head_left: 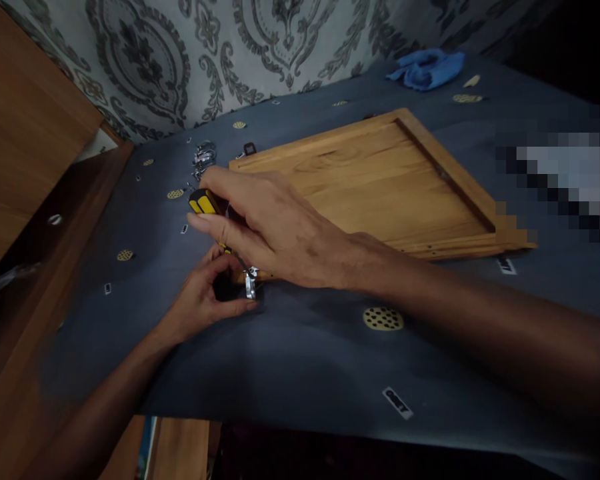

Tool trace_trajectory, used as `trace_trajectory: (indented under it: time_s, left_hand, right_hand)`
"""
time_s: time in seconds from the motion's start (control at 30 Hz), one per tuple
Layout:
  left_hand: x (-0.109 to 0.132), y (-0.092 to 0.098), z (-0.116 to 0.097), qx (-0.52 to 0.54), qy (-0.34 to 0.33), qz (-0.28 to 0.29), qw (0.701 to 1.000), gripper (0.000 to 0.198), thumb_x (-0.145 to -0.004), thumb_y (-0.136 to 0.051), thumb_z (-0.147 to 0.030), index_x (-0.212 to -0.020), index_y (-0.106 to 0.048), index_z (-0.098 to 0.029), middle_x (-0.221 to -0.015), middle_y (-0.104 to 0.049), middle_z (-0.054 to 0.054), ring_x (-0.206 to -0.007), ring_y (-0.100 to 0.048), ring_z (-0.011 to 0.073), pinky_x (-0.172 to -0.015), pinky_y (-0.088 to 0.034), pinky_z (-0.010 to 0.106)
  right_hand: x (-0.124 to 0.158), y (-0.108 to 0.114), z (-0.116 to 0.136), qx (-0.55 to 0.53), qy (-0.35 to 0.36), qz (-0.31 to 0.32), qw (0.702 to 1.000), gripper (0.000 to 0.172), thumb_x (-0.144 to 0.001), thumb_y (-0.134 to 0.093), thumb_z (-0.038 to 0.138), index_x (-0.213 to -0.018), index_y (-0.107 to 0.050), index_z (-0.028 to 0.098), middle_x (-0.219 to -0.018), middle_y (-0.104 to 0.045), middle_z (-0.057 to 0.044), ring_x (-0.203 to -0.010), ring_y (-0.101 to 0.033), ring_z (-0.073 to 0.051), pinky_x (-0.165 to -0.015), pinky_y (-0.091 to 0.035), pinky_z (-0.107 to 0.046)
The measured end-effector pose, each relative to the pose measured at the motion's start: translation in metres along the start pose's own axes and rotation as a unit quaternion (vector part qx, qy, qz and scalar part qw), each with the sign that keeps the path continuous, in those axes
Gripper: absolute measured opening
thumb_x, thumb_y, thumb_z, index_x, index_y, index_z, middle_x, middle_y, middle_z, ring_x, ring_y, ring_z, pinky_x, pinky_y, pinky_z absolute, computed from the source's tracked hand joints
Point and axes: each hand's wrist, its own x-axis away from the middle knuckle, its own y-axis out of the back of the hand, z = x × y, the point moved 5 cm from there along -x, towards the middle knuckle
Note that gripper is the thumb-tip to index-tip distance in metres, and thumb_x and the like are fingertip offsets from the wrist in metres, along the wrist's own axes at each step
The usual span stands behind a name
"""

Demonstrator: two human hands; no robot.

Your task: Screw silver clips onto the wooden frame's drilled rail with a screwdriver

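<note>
My right hand (280, 227) is wrapped round the yellow and black handle of a screwdriver (203, 203), whose shaft slants down to a small shiny metal hinge (251, 285). The hinge sits at the near left corner of a framed wooden panel (370, 180) lying on the cloth. My left hand (200, 293) pinches around the hinge, its thumb against the lower end and the fingers bent behind the screwdriver. The screw itself is too small to make out, and my right hand covers part of the panel's left end.
A small heap of metal hardware (205, 155) lies past my right hand, with a dark square piece (249, 148) by the panel. A blue cloth (427, 69) is at the back. Wooden furniture (30, 133) borders the left, and a patterned curtain (220, 60) hangs behind.
</note>
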Motion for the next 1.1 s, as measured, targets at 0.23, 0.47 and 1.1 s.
trace_trajectory:
  time_s: [0.23, 0.47, 1.1]
  left_hand:
    - [0.000, 0.000, -0.001, 0.002, 0.006, 0.005, 1.000, 0.033, -0.074, -0.087, -0.046, -0.080, -0.067, -0.020, -0.095, -0.067, 0.004, -0.093, -0.060, 0.0257, -0.084, -0.050, 0.038]
    - [0.001, -0.001, 0.006, 0.020, 0.036, 0.021, 0.999, 0.038, -0.071, -0.088, -0.042, -0.097, -0.072, -0.020, -0.095, -0.075, 0.005, -0.093, -0.067, 0.0278, -0.086, -0.054, 0.041]
    - [0.005, -0.002, 0.011, 0.038, 0.034, -0.008, 0.999, 0.042, -0.071, -0.089, -0.048, -0.100, -0.073, -0.022, -0.102, -0.075, 0.006, -0.101, -0.068, 0.0302, -0.094, -0.055, 0.048]
  right_hand:
    - [-0.001, 0.000, 0.001, -0.010, -0.018, 0.007, 1.000, 0.036, -0.104, -0.056, 0.021, -0.080, -0.030, 0.025, -0.071, -0.040, 0.007, -0.065, -0.039, -0.012, -0.067, -0.030, -0.028]
    - [0.000, -0.004, 0.005, -0.062, 0.038, 0.004, 0.997, 0.039, -0.100, -0.063, 0.018, -0.079, -0.031, 0.023, -0.071, -0.036, 0.008, -0.062, -0.034, -0.008, -0.061, -0.029, -0.024]
    - [0.003, -0.007, 0.005, -0.027, -0.045, -0.072, 0.996, 0.049, -0.091, -0.074, 0.015, -0.077, -0.027, 0.024, -0.072, -0.034, 0.008, -0.064, -0.032, -0.010, -0.060, -0.024, -0.026]
